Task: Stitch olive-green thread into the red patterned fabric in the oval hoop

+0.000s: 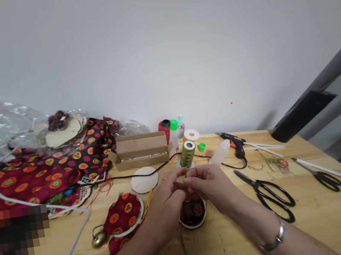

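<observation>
My left hand (169,199) and my right hand (210,183) meet in the middle, thumbs and fingertips pinched close together. What they pinch is too small and covered to make out. Just beneath the fingertips is a round piece of dark floral fabric with a pale rim (193,212), its upper part hidden by my hands. Thin olive strands (185,252) trail from it toward the table's front. Behind my fingers stands a cone of olive thread (188,155). Left of my left hand lies a red floral fabric piece with a white edge (124,214), beside a brass bell (100,237).
Black-handled scissors (274,197) lie to the right, with smaller scissors (322,176) beyond. A glue gun (234,141), a translucent bottle (220,152) and an open cardboard box (142,153) stand behind. Floral fabric (36,176) heaps at left, near a white cable (26,197).
</observation>
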{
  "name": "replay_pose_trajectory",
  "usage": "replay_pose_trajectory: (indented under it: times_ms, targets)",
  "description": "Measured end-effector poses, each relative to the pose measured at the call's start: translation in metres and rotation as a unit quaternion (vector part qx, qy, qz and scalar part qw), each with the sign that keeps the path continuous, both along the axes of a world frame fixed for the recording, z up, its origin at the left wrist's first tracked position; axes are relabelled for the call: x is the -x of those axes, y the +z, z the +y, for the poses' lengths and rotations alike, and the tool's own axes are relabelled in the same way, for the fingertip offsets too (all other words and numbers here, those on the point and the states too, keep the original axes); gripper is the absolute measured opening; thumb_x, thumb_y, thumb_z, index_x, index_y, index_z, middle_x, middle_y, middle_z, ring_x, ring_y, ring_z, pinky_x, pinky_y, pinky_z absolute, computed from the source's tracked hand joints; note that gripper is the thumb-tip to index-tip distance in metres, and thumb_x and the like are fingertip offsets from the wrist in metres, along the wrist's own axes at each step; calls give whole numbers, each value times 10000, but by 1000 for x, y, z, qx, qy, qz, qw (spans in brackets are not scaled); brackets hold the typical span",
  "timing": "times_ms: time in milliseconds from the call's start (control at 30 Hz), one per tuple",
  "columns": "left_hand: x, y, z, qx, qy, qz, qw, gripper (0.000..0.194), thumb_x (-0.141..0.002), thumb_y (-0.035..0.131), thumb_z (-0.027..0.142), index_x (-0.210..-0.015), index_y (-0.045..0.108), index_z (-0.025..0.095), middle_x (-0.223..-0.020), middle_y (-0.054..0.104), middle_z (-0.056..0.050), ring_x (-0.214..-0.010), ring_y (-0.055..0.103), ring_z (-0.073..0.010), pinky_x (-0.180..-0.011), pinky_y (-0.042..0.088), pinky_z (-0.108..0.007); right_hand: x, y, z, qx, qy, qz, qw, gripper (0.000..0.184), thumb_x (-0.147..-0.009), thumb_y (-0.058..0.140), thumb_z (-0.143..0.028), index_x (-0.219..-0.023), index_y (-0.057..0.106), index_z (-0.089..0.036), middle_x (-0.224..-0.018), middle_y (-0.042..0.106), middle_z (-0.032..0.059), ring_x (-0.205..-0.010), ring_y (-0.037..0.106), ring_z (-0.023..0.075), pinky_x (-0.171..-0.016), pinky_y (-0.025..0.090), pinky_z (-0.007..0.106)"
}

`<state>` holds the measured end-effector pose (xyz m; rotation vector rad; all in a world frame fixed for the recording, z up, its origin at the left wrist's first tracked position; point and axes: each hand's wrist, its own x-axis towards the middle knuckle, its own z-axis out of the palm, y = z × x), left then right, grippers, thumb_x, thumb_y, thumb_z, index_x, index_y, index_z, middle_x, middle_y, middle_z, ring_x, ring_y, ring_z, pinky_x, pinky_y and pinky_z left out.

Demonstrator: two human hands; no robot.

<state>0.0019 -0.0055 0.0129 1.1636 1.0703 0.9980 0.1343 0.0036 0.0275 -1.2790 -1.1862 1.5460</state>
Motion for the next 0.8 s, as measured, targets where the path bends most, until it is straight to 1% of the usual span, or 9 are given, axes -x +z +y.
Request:
replay_pose_trajectory:
  times_ms: [100,167,333,433,500,567,600,700,800]
  targets:
    - [1,-9,6,81,-55,-108,989,455,-648,479,103,-1082,569,206,-693,657,6,-710,602,-180,-685,445,-293,1,-2,4,15,-1,5,1000,153,-644,610,-193,-540,514,-134,-434,501,-39,-378,371,45,-379,225,182]
    - [2,-15,8,114,-66,-162,978,448,-651,491,109,-1087,561,185,-676,652,-2,-678,598,-172,-680,444,-296,1,-4,5,22,4,19,1000,152,-643,609,-201,-544,516,-135,-437,518,-31,-385,396,54,-388,248,185]
    - [4,-22,9,142,-55,-194,969,392,-681,544,132,-1072,569,137,-652,625,-19,-630,575,-146,-643,432,-268,1,-11,4,25,7,39,999,154,-638,624,-220,-552,530,-133,-433,542,-20,-393,438,65,-403,285,187]
    - [4,-21,8,147,-47,-180,972,365,-712,570,183,-1074,578,144,-614,586,6,-539,511,-105,-551,400,-227,0,-16,4,38,6,54,998,179,-622,643,-257,-555,525,-140,-435,535,-26,-393,451,74,-397,286,191]
    - [4,-18,7,141,-45,-140,979,348,-724,586,241,-1062,600,159,-598,578,19,-491,466,-85,-482,355,-199,-1,-19,4,41,-5,53,998,182,-609,652,-268,-563,530,-142,-452,530,-30,-402,440,73,-404,299,194]
    - [4,-14,6,122,-45,-86,988,315,-724,598,279,-1019,636,174,-639,611,13,-504,478,-86,-464,342,-187,-3,-22,5,32,-11,41,999,179,-608,651,-268,-556,538,-140,-457,522,-30,-413,428,71,-417,311,196]
    - [4,-13,6,109,-45,-59,991,289,-722,603,285,-987,657,181,-670,632,7,-536,505,-95,-480,360,-187,-4,-24,6,26,-12,36,999,181,-614,646,-269,-546,539,-139,-454,519,-29,-418,430,73,-424,315,198]
    - [3,-13,6,71,-48,-19,996,229,-722,605,259,-928,691,206,-775,678,-6,-732,586,-154,-648,443,-226,-7,-29,7,20,-15,37,999,192,-632,638,-278,-536,542,-142,-450,518,-27,-415,430,75,-430,320,206]
    - [3,-17,7,88,-49,-25,995,211,-727,605,262,-911,700,221,-809,696,-10,-783,603,-173,-713,458,-258,-8,-31,7,16,-27,40,999,174,-635,644,-266,-558,548,-144,-458,526,-31,-411,417,72,-430,318,207]
